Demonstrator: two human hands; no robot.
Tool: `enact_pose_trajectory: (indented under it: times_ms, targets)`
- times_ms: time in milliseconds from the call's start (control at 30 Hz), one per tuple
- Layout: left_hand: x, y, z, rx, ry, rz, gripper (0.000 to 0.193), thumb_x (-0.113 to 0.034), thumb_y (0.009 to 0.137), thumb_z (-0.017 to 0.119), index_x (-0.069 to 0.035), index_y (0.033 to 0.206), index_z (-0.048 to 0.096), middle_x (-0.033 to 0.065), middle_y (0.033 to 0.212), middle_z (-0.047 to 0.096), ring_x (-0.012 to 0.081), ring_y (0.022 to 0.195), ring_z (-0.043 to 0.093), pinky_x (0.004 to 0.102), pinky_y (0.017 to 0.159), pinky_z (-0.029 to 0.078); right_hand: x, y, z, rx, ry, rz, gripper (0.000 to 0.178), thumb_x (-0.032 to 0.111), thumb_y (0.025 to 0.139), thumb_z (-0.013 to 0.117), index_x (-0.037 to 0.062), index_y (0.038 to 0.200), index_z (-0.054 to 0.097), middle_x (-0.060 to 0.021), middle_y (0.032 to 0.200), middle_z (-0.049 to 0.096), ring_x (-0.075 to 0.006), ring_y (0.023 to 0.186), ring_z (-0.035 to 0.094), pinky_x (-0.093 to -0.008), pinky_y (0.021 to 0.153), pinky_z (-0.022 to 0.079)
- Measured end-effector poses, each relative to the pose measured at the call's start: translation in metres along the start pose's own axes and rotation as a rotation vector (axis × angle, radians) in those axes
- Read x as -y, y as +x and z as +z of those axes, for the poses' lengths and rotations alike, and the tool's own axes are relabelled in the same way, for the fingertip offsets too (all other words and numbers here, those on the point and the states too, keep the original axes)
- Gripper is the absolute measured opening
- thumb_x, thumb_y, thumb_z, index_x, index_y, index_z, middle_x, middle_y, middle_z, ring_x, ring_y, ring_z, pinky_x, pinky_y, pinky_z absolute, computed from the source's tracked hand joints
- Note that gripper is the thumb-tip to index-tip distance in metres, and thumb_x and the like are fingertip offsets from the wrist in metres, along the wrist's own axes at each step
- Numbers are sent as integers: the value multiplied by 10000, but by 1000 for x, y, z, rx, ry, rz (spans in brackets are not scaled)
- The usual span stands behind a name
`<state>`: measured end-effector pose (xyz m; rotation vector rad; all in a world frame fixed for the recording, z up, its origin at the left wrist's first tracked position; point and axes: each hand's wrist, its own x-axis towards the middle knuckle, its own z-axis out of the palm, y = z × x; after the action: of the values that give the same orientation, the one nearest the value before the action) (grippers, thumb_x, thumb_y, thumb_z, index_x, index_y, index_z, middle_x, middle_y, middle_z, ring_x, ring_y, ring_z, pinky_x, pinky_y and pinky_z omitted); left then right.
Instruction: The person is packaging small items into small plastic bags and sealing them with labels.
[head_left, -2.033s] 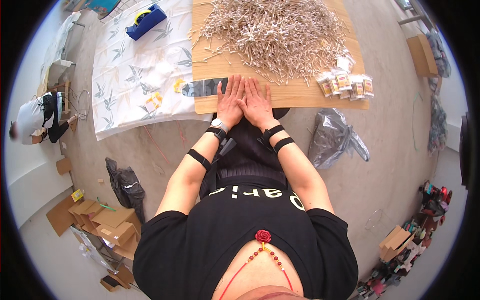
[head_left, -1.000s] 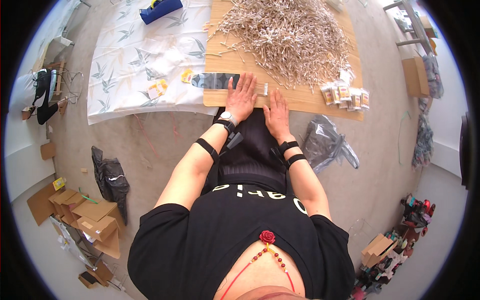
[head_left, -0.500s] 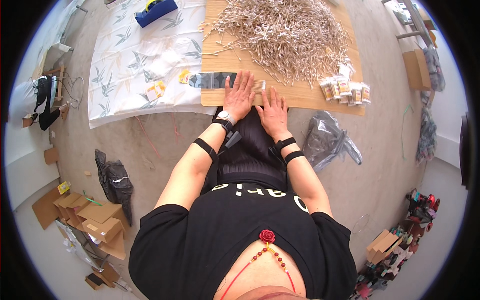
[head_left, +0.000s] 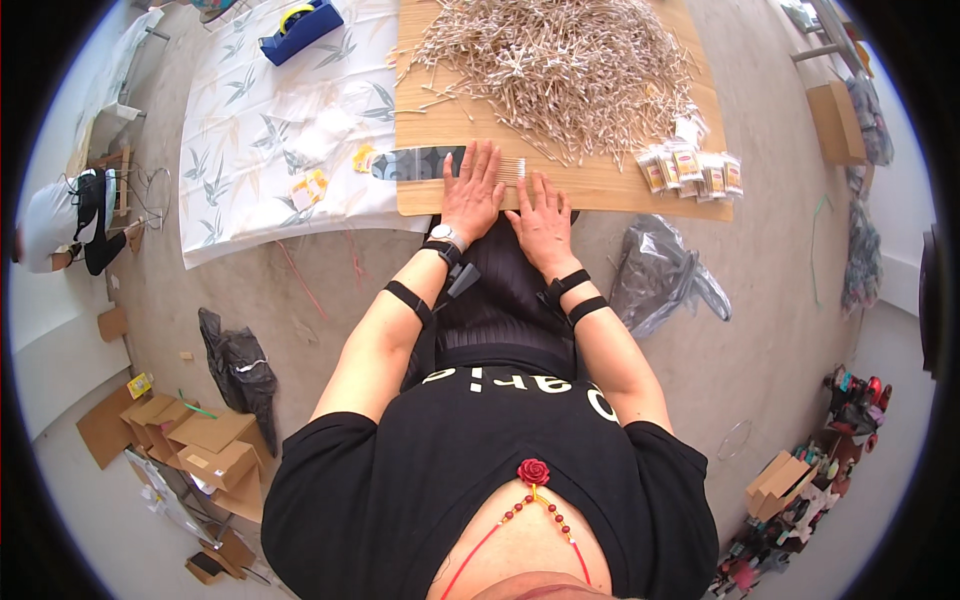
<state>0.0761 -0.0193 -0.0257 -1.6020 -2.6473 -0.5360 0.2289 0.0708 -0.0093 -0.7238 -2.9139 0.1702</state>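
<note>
My left hand [head_left: 470, 195] lies flat with its fingers stretched out, over the right end of a dark, grey-patterned strip [head_left: 415, 164] at the edge of the wooden board [head_left: 600, 190]. From under its fingertips a row of cotton swabs [head_left: 512, 170] sticks out to the right, side by side; the rest of the row is hidden. My right hand [head_left: 543, 215] rests palm down on the board's near edge, fingers extended, just below the swab tips. Beyond both hands spreads a large heap of loose cotton swabs [head_left: 560, 75].
Several small clear packets [head_left: 688, 170] with red-yellow labels lie right. On the leaf-patterned cloth [head_left: 215, 215] at left are a blue tape dispenser [head_left: 300, 32] and orange-white packaging [head_left: 310, 188]. A grey plastic bag [head_left: 655, 275], a black bag [head_left: 242, 365] and cardboard boxes [head_left: 215, 445] stand on the floor.
The whole view has shifted slightly. Both hands keep nearly the same place on the board, the strip and the swab row.
</note>
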Motion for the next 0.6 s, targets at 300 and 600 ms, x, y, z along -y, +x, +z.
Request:
enact_pose_trajectory:
  times_ms: [300, 600]
  targets:
    - [-1, 0, 0, -10, -3, 0, 665, -370, 1041, 485, -143, 1637, 298, 51, 1723, 253, 261, 1601, 166, 577, 1252, 78, -1, 0, 1, -22, 97, 25, 616, 376, 997, 617, 109, 1534, 473, -152, 1604, 404, -311, 1526, 303, -582, 1198, 238]
    - [-1, 0, -2, 12, 24, -10, 664, -371, 1041, 490, -135, 1633, 303, 54, 1722, 255, 258, 1602, 163, 574, 1253, 84, -2, -1, 4, -1, 20, -7, 642, 377, 984, 633, 116, 1543, 459, -138, 1601, 408, -316, 1524, 304, -586, 1202, 232]
